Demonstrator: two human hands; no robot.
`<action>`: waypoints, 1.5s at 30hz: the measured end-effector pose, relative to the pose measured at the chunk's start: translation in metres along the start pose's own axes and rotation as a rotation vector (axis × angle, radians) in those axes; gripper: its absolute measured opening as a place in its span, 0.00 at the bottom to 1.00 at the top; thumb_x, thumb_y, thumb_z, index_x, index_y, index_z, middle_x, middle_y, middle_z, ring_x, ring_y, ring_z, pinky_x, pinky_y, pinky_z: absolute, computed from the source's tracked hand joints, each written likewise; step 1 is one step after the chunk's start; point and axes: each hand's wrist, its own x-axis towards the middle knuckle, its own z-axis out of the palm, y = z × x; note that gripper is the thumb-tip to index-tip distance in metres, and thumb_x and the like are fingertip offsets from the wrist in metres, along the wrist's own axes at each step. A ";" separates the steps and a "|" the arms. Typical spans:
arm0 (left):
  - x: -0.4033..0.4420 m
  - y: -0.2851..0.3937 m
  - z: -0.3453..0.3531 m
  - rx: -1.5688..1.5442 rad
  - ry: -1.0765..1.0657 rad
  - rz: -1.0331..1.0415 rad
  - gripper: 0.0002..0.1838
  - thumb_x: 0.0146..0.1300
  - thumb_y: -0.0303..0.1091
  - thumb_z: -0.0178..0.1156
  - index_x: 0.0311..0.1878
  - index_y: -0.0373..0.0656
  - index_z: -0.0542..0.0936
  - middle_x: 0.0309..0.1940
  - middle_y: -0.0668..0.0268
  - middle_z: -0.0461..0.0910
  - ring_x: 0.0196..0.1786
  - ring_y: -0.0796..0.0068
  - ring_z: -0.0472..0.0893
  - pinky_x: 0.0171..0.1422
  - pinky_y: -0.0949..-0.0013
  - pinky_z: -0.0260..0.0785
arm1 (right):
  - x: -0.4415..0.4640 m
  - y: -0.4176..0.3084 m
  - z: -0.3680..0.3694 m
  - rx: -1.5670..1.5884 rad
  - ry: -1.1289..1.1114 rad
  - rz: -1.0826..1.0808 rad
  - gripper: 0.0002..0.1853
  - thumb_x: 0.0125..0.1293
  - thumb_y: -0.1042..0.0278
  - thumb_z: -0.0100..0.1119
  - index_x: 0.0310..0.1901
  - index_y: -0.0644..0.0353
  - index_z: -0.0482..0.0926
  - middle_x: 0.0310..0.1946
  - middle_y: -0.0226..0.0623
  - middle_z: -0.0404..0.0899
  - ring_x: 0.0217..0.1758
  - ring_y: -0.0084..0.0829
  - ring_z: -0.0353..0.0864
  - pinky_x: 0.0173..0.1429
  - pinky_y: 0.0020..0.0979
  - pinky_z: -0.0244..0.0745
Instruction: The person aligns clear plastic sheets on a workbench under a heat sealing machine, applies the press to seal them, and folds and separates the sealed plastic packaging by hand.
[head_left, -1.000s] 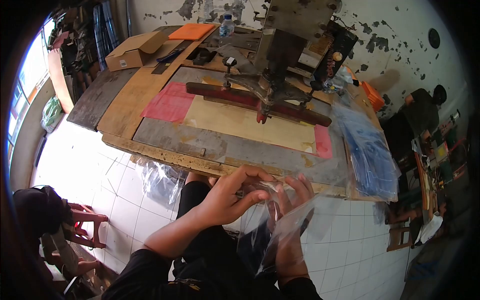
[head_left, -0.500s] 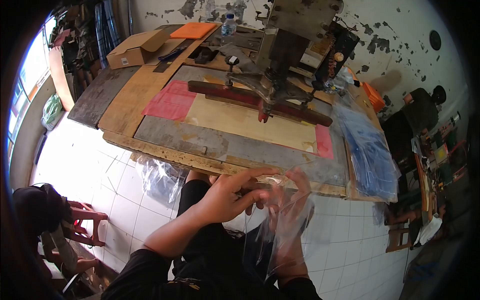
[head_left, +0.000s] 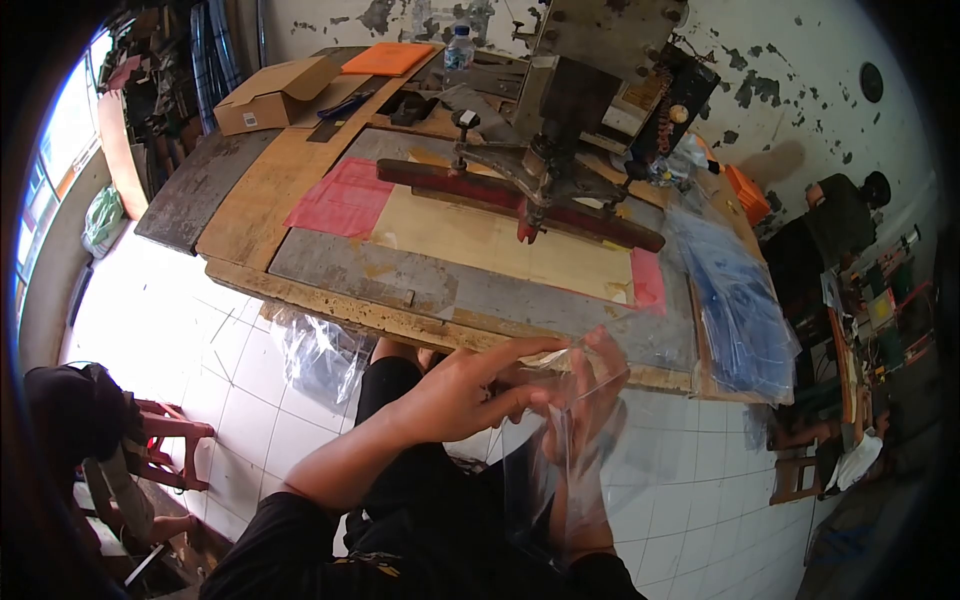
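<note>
A clear plastic sheet (head_left: 545, 490) hangs from my two hands, just off the front edge of the worktable (head_left: 330, 312). My left hand (head_left: 470, 395) has its fingers closed on the sheet's upper part. Behind the transparent film is my right hand (head_left: 590, 390), its fingers bent and holding the same sheet. Beyond my hands a press with a long red-edged bar (head_left: 520, 205) stands over a cream strip (head_left: 500, 242) with a pink piece at either end. Stacked bluish clear sheets (head_left: 735, 305) lie at the table's right side.
An open cardboard box (head_left: 275, 95), an orange packet (head_left: 387, 59) and a water bottle (head_left: 459, 50) are at the back. Crumpled plastic (head_left: 320, 355) lies below the table's front left. People are at the far left (head_left: 75, 430) and right (head_left: 835, 220).
The plastic sheet has shifted and folded between my hands. My left hand's fingers have moved slightly right, closer to my right hand.
</note>
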 end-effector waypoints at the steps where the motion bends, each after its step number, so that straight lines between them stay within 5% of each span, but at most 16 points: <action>1: 0.001 -0.002 -0.001 0.037 0.016 0.024 0.29 0.76 0.29 0.69 0.77 0.40 0.75 0.34 0.64 0.90 0.32 0.76 0.87 0.39 0.70 0.80 | -0.001 0.001 0.000 -0.001 0.000 -0.002 0.25 0.77 0.55 0.62 0.73 0.47 0.80 0.69 0.51 0.69 0.77 0.59 0.66 0.79 0.62 0.63; 7: 0.007 -0.004 0.002 0.215 0.152 0.254 0.20 0.75 0.26 0.68 0.68 0.40 0.84 0.48 0.58 0.89 0.48 0.69 0.90 0.55 0.66 0.83 | -0.027 0.006 0.013 -0.081 -0.030 0.132 0.28 0.72 0.61 0.69 0.73 0.47 0.80 0.73 0.54 0.67 0.78 0.61 0.65 0.80 0.64 0.61; 13: 0.003 -0.005 0.007 0.001 0.139 0.115 0.23 0.69 0.30 0.74 0.67 0.41 0.86 0.45 0.59 0.89 0.46 0.64 0.89 0.54 0.65 0.82 | -0.023 -0.001 0.011 -0.104 -0.040 0.124 0.19 0.72 0.62 0.70 0.63 0.49 0.88 0.73 0.56 0.67 0.78 0.60 0.65 0.78 0.66 0.62; 16: 0.009 -0.010 0.001 0.123 0.075 0.248 0.24 0.66 0.32 0.77 0.65 0.41 0.87 0.42 0.59 0.89 0.44 0.63 0.88 0.52 0.63 0.80 | -0.025 -0.012 0.015 0.415 0.172 0.429 0.17 0.71 0.69 0.69 0.60 0.55 0.88 0.65 0.55 0.75 0.71 0.55 0.74 0.76 0.58 0.68; 19: 0.007 -0.006 -0.001 0.120 0.080 0.199 0.24 0.65 0.32 0.77 0.65 0.42 0.88 0.39 0.60 0.88 0.43 0.62 0.87 0.53 0.62 0.78 | -0.014 -0.014 0.002 0.196 -0.067 0.109 0.18 0.71 0.74 0.67 0.61 0.60 0.87 0.63 0.56 0.79 0.64 0.51 0.82 0.73 0.48 0.72; 22: 0.005 -0.007 -0.002 0.148 0.122 0.155 0.23 0.66 0.32 0.76 0.65 0.41 0.88 0.37 0.61 0.87 0.43 0.64 0.87 0.52 0.62 0.77 | -0.007 -0.018 0.007 0.388 -0.008 0.241 0.21 0.72 0.74 0.67 0.66 0.62 0.84 0.69 0.59 0.77 0.61 0.49 0.85 0.71 0.43 0.75; 26: 0.001 -0.013 -0.001 0.098 0.156 0.078 0.22 0.68 0.32 0.75 0.64 0.40 0.89 0.38 0.62 0.87 0.45 0.67 0.87 0.53 0.65 0.78 | -0.021 -0.003 0.007 -0.101 -0.015 0.054 0.29 0.74 0.70 0.68 0.75 0.60 0.76 0.72 0.62 0.71 0.79 0.64 0.67 0.81 0.60 0.61; 29: 0.005 -0.013 0.001 -0.058 0.263 0.271 0.19 0.70 0.33 0.75 0.62 0.40 0.90 0.43 0.61 0.89 0.46 0.70 0.87 0.53 0.68 0.79 | -0.023 0.007 0.011 -0.150 0.031 -0.088 0.29 0.74 0.67 0.70 0.76 0.51 0.77 0.77 0.62 0.63 0.84 0.72 0.55 0.82 0.68 0.53; 31: 0.002 0.000 -0.006 -0.141 0.170 0.066 0.18 0.71 0.34 0.75 0.60 0.38 0.90 0.48 0.59 0.89 0.49 0.73 0.87 0.54 0.70 0.80 | -0.030 0.008 0.011 -0.216 -0.049 -0.034 0.28 0.74 0.66 0.71 0.75 0.42 0.78 0.81 0.62 0.58 0.85 0.74 0.52 0.82 0.70 0.53; 37: -0.001 -0.006 0.000 -0.462 0.219 -0.115 0.16 0.69 0.33 0.77 0.55 0.34 0.91 0.49 0.58 0.92 0.50 0.76 0.89 0.56 0.72 0.81 | -0.028 0.003 0.010 -0.148 -0.004 -0.024 0.22 0.74 0.67 0.71 0.67 0.41 0.85 0.78 0.60 0.62 0.84 0.71 0.54 0.81 0.71 0.53; 45: -0.004 -0.014 0.002 -0.187 0.270 -0.022 0.11 0.74 0.29 0.73 0.54 0.34 0.90 0.49 0.59 0.92 0.51 0.75 0.89 0.59 0.69 0.82 | -0.026 0.000 0.007 -0.345 -0.083 -0.077 0.23 0.73 0.67 0.69 0.69 0.44 0.85 0.74 0.56 0.65 0.83 0.68 0.58 0.82 0.70 0.53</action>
